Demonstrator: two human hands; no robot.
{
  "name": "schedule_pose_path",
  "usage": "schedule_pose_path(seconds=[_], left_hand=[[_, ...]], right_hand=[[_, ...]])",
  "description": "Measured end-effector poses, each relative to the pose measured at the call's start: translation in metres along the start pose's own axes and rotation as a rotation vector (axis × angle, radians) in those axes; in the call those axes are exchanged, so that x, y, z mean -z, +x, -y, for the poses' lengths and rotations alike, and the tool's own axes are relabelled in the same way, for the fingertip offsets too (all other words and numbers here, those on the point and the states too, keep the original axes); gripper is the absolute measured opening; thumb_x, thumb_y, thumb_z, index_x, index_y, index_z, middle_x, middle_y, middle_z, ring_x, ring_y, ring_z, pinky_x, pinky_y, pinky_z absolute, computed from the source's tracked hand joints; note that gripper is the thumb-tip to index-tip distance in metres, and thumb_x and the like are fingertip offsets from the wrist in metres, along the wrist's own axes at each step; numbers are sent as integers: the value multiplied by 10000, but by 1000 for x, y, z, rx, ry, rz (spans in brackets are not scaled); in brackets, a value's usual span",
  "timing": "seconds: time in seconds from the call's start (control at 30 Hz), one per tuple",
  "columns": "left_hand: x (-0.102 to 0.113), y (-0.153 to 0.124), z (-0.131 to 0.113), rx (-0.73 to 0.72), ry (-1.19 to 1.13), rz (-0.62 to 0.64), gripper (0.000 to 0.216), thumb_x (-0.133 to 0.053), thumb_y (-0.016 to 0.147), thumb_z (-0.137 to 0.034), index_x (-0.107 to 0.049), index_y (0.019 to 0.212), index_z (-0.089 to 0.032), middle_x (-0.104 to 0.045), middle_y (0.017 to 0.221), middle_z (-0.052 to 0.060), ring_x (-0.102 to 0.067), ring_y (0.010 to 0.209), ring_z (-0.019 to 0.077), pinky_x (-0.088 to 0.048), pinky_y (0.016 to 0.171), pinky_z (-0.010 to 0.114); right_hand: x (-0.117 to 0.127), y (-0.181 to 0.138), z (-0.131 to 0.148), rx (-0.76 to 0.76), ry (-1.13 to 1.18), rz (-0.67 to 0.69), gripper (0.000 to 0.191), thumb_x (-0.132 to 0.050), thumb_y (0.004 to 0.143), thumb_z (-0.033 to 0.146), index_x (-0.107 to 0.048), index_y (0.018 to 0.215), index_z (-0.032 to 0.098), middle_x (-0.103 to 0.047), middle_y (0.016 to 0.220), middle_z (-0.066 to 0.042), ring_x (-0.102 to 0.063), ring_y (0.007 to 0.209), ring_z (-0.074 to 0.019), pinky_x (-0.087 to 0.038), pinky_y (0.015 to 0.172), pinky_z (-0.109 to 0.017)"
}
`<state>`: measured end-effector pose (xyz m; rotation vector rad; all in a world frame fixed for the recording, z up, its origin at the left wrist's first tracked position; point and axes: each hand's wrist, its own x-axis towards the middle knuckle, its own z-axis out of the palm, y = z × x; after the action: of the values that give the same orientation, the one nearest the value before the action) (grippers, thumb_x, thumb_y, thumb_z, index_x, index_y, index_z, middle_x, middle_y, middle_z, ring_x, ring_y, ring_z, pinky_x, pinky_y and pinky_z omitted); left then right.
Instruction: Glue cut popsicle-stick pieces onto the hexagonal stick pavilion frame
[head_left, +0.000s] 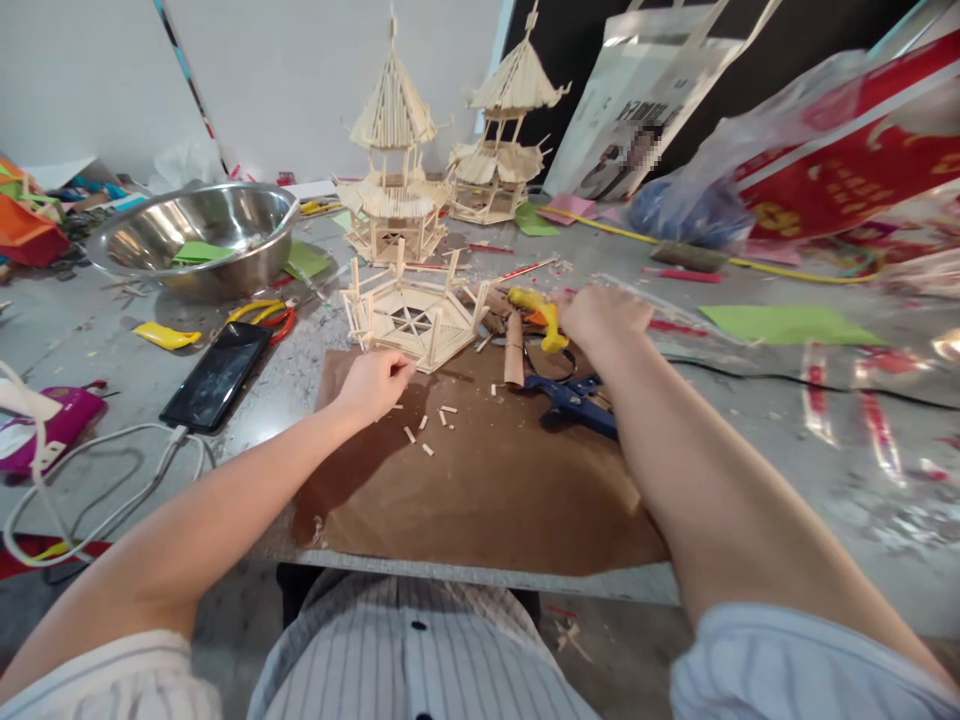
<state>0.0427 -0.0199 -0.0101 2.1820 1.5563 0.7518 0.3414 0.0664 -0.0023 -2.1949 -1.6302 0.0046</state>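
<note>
A hexagonal frame of thin wooden sticks (442, 347), with short upright posts around its rim, stands at the back of a brown mat (480, 490). My left hand (377, 384) is closed at the frame's front left edge, fingers curled; whatever they pinch is hidden. Beyond the mat's far right corner, my right hand (606, 318) reaches low beside a yellow glue gun (550, 325). Its fingers are blurred and mostly hidden, so its grip is unclear. Blue-handled cutters (574, 402) lie below that hand, near a brown roll (514, 350). Short cut stick pieces (427, 449) are scattered on the mat.
Two stick pagodas (392, 200) (501, 150) stand behind the frame. On the left are a steel bowl (124, 250), a black phone (216, 375), orange-handled pliers (281, 325) and a white cable (135, 540). A black cord (787, 375), green paper (795, 324) and bags (855, 150) occupy the right.
</note>
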Motion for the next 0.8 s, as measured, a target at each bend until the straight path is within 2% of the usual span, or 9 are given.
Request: schedule_pose_path(seconds=[0.03,0.1,0.17,0.27,0.37,0.43,0.57,0.67,0.8], left_hand=[[-1,-1,0,-4,0,-8,211,-501,780,-264,-587,612,-169,-622,577,1,-516,512,113,-347,523,227],[-2,-2,-2,-8,-8,-15,209,-495,785,-258,-586,621,-167,-619,576,0,-517,515,111,-349,528,224],[-2,-2,-5,-12,-13,-15,213,-490,791,-258,-586,625,-166,-608,561,-3,-522,523,112,-353,537,222],[0,0,-10,-13,8,-12,224,-485,795,-257,-581,615,-164,-593,546,-5,-528,538,117,-354,549,223],[1,2,-13,-13,24,-8,217,-487,794,-255,-587,624,-163,-596,559,-1,-532,555,122,-353,557,224],[1,3,-13,-7,27,-9,218,-489,793,-259,-588,625,-162,-590,556,1,-531,563,125,-352,563,226],[-2,5,-12,6,17,-17,247,-486,795,-286,-579,605,-159,-566,532,0,-514,546,124,-345,559,234],[-4,6,-11,2,18,-31,241,-488,795,-291,-594,626,-156,-587,561,5,-516,552,121,-345,563,236],[-5,6,-11,-1,28,-45,221,-495,792,-280,-616,656,-155,-607,587,8,-531,571,122,-351,574,236]], right_hand=[[6,-7,8,-33,-65,-39,438,-471,808,445,-651,872,50,-610,934,-277,-561,946,-373,-405,742,-490],[17,-23,26,73,-25,-74,376,-429,838,383,-655,913,91,-634,940,-231,-578,927,-334,-412,750,-452],[20,-40,45,272,134,-26,295,-436,838,320,-662,905,144,-661,921,-155,-596,892,-273,-423,756,-386],[10,-62,68,404,402,129,225,-478,807,242,-666,910,172,-678,833,-69,-609,776,-189,-442,704,-300],[-6,-76,80,423,553,312,253,-471,794,181,-664,956,169,-683,817,-42,-591,637,-127,-454,650,-261],[-14,-81,84,418,608,373,260,-473,787,162,-671,957,169,-687,831,-40,-575,587,-106,-460,622,-248],[-21,-86,87,437,677,441,242,-492,770,134,-691,901,174,-685,792,-24,-576,559,-94,-466,586,-221],[-22,-87,88,418,678,485,256,-484,781,127,-685,937,151,-671,710,-16,-587,550,-91,-468,589,-208],[-24,-89,88,395,678,497,263,-494,790,135,-670,985,118,-679,754,-33,-603,571,-89,-474,603,-200]])
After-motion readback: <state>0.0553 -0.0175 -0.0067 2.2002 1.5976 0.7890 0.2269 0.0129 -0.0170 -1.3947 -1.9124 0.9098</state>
